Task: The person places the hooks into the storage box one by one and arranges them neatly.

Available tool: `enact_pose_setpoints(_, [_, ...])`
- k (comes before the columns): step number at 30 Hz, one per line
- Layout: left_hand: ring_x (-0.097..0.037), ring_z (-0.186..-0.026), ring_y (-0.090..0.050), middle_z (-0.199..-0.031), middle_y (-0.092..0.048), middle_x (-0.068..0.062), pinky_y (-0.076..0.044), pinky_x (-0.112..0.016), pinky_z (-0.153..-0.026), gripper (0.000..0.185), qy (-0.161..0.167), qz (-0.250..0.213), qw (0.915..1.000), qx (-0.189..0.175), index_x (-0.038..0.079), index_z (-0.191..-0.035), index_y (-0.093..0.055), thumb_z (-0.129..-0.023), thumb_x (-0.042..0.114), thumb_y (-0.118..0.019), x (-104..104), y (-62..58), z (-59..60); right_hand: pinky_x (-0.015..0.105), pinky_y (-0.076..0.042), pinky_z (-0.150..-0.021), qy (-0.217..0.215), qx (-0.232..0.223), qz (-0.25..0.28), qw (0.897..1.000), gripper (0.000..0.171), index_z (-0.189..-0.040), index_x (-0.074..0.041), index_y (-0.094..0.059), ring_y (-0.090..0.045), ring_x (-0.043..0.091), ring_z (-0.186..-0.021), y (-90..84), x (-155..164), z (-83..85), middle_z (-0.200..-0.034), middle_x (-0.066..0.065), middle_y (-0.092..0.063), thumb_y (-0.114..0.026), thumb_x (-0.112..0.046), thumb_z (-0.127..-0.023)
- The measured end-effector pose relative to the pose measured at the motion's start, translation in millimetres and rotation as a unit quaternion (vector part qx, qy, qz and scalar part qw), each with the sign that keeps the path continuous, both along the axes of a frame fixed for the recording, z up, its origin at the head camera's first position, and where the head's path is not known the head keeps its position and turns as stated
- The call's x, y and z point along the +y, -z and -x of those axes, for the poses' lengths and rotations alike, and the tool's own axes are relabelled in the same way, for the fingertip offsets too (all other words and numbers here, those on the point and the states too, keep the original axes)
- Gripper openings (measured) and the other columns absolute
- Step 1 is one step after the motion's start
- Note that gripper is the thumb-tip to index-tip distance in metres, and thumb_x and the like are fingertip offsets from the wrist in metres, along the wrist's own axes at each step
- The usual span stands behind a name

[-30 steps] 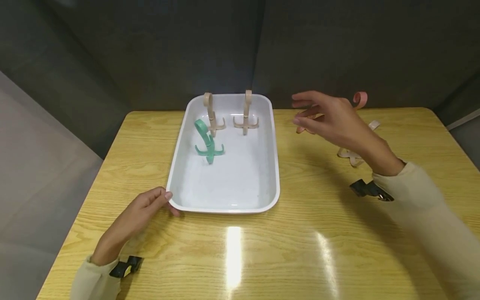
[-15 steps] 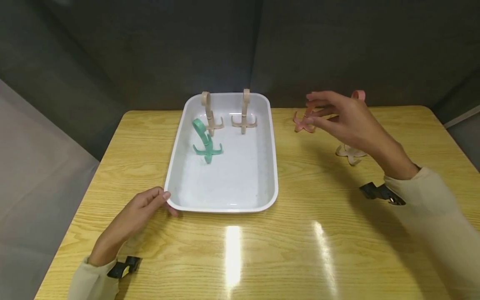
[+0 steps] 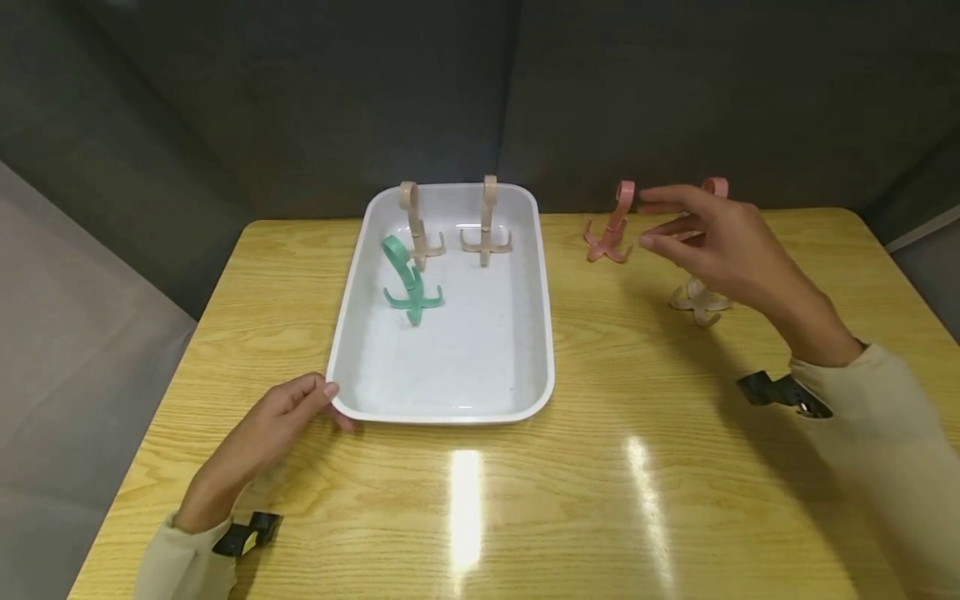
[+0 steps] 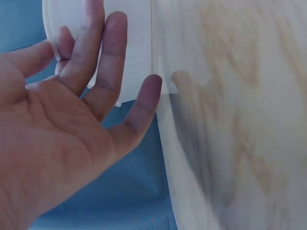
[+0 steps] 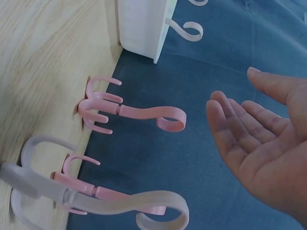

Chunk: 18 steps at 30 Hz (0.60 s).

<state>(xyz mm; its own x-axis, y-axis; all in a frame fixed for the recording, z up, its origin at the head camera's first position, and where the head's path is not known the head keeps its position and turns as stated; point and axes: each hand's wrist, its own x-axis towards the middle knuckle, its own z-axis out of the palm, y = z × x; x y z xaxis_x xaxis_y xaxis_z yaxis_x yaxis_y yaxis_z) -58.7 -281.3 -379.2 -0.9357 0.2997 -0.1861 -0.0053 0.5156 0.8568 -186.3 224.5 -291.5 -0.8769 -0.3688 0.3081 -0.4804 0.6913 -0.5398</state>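
We observed a yellow, wood-grained table (image 3: 570, 500) with rounded far corners before a dark grey fabric curtain (image 3: 337, 100); pale grey cloth (image 3: 60, 375) flanked its left, and two elongated white reflections (image 3: 465, 508) lit its surface.

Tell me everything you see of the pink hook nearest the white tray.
The pink hook looks like smooth plastic: a stem with a curled top, a joint above the base, and four prongs curving upward. It stands roughly upright on the table, right of the white tray and apart from it. The right hand is beside it, but the right wrist view shows a gap between them.
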Motion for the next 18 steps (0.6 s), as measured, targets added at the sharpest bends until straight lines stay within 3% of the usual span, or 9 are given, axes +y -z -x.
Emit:
enact_pose_setpoints(13, [-0.015,-0.111,-0.063,-0.093,-0.077,-0.001,-0.043,-0.027,-0.095,0.039,0.0,-0.002,1.0,-0.003,0.004,-0.102,-0.069,-0.115,0.029,-0.043,0,0.5,-0.4,0.008,-0.044,-0.068,0.032,-0.015,0.004,0.999,0.048,-0.146,-0.009,-0.06,-0.054,-0.021,-0.088,1.9,19,-4.6,-0.12,0.019,-0.071,-0.073,-0.016,-0.1])
enact_pose_setpoints(18, [-0.014,-0.112,-0.062,-0.094,-0.076,0.0,-0.043,-0.028,-0.096,0.039,0.001,-0.001,1.0,-0.001,0.004,-0.103,-0.069,-0.115,0.03,-0.043,-1,0.5,-0.4,0.006,-0.042,-0.068,0.052,-0.016,-0.006,0.999,0.048,-0.147,-0.009,-0.059,-0.048,-0.024,-0.088,4.7,26,-5.5,-0.132,0.02,-0.065,-0.071,-0.02,-0.102])
